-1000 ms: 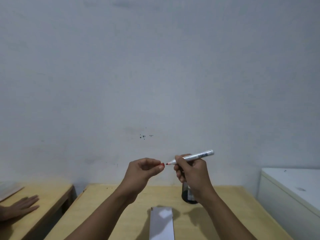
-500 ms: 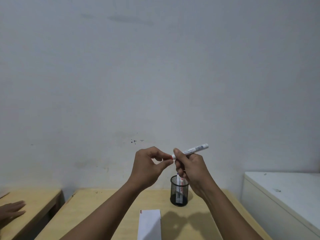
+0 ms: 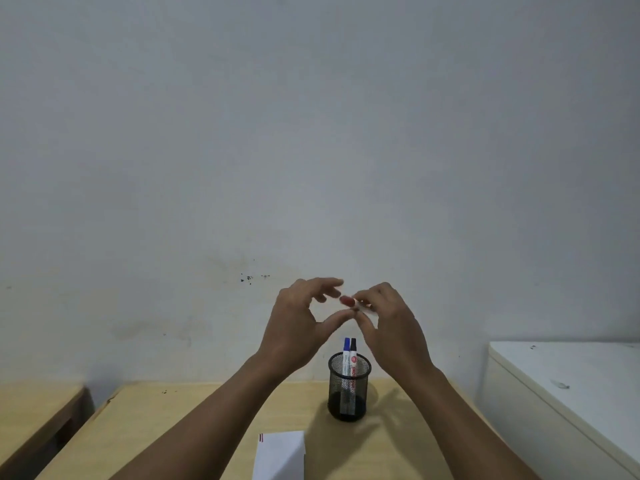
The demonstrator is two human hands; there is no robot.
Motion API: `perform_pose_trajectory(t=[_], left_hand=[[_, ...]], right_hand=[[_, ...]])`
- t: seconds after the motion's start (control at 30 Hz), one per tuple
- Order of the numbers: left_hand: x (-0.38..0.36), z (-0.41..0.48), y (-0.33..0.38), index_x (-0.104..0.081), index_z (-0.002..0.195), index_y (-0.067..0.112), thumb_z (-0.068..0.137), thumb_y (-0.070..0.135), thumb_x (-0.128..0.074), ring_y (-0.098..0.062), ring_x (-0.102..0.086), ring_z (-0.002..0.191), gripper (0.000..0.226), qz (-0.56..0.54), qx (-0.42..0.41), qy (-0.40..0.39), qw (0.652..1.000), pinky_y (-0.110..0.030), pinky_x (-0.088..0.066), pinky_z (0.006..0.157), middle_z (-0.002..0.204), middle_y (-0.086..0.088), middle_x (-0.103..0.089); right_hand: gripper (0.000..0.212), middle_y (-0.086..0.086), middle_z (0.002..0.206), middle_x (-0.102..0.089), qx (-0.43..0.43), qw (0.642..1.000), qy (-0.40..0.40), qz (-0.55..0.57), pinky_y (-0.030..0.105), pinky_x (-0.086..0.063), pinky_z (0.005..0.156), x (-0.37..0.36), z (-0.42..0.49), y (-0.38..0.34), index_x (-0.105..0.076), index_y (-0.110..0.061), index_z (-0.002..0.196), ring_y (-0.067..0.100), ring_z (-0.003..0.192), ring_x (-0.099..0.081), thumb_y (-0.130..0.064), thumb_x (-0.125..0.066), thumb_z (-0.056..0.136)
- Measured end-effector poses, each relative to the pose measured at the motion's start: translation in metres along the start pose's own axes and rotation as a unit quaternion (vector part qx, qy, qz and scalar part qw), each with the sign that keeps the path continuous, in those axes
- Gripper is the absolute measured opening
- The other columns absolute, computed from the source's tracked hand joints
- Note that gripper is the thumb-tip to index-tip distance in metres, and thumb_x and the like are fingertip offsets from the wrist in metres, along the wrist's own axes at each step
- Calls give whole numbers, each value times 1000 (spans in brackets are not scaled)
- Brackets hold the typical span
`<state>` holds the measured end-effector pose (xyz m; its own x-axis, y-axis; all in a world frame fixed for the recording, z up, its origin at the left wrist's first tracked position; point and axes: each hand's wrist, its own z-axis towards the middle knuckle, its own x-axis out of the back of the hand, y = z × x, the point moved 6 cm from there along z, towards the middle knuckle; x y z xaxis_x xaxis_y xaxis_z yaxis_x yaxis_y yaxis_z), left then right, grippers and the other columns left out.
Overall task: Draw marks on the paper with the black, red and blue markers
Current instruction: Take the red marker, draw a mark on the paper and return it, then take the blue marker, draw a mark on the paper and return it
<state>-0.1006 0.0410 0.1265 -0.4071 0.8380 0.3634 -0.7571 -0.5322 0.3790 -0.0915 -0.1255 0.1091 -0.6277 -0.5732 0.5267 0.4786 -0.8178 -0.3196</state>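
I hold both hands up in front of the wall, above the table. My right hand (image 3: 391, 323) grips the red marker; only its blurred red cap (image 3: 347, 301) and a bit of white barrel show past the fingers. My left hand (image 3: 298, 323) is just left of the cap with finger and thumb spread apart around it, not clamped on it. Below the hands a black mesh pen cup (image 3: 349, 389) holds the blue marker (image 3: 346, 346) and the black marker (image 3: 353, 346) upright. The white paper (image 3: 280, 455) lies at the table's near edge, partly cut off by the frame.
The wooden table (image 3: 173, 427) stands against a grey wall. A second wooden table (image 3: 34, 410) sits to the left across a narrow gap. A white cabinet (image 3: 571, 393) stands close on the right.
The red cap went from my left fingers onto the marker tip, and my left fingers opened. The marker turned and is now mostly hidden in my right hand. Another person's hand left the view.
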Motion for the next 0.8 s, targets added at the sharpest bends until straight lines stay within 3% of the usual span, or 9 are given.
perform_pose_trajectory(t=[0.07,0.2,0.3,0.37,0.47,0.57,0.67,0.8], left_hand=[[-16,1,-20,-65,117,30,79,49,-74,-2,-62,89,44,-24,69,3,997,-16,-47,74,98,19,-69],[-63,-8,-72,-69,114,21,87,34,-73,-3,-65,85,29,-13,197,-50,979,-20,-51,70,96,9,-74],[-106,-21,-110,-66,120,23,89,35,-71,-8,-65,91,34,12,272,-135,953,-35,-57,85,106,5,-74],[-129,-29,-128,-62,124,26,89,37,-69,-14,-64,101,38,20,314,-167,934,-48,-52,94,113,5,-71],[-155,-36,-143,-57,132,28,93,36,-65,-20,-63,111,41,14,359,-187,914,-56,-46,99,124,4,-67],[-175,-40,-155,-57,134,27,95,31,-61,-23,-63,114,40,-20,385,-195,902,-56,-46,99,127,0,-68],[-186,-43,-161,-63,128,28,95,29,-61,-24,-65,112,34,-56,390,-192,899,-58,-47,99,126,-2,-70],[-185,-43,-164,-72,115,30,91,32,-62,-19,-69,102,27,-65,388,-166,904,-57,-50,95,115,2,-74]], right_hand=[[20,-4,99,-65,-57,995,19,75,31,-59,74,-9,4,26,-70,-17,112,12,89,-65,-20,-70,93],[50,-9,97,-62,-159,973,-15,169,14,-52,63,-36,3,65,-44,-33,140,8,84,-66,-14,-62,98],[54,-4,105,-63,-184,970,-49,153,13,-52,61,-62,0,89,-39,-34,144,5,83,-65,-15,-61,98],[51,-2,109,-63,-193,970,-69,132,13,-52,61,-79,-3,103,-41,-32,142,8,85,-66,-15,-62,98],[49,-1,115,-64,-208,966,-104,112,20,-58,67,-102,-9,121,-44,-34,138,14,89,-68,-16,-63,97],[42,-5,103,-66,-214,963,-142,81,35,-63,72,-121,-17,135,-48,-39,131,12,85,-68,-22,-63,96],[36,-4,98,-69,-211,960,-169,66,39,-63,75,-130,-25,140,-52,-36,131,14,87,-69,-28,-61,97],[28,0,117,-67,-209,963,-164,36,42,-60,85,-132,-27,144,-60,-29,127,17,100,-67,-34,-47,102]])
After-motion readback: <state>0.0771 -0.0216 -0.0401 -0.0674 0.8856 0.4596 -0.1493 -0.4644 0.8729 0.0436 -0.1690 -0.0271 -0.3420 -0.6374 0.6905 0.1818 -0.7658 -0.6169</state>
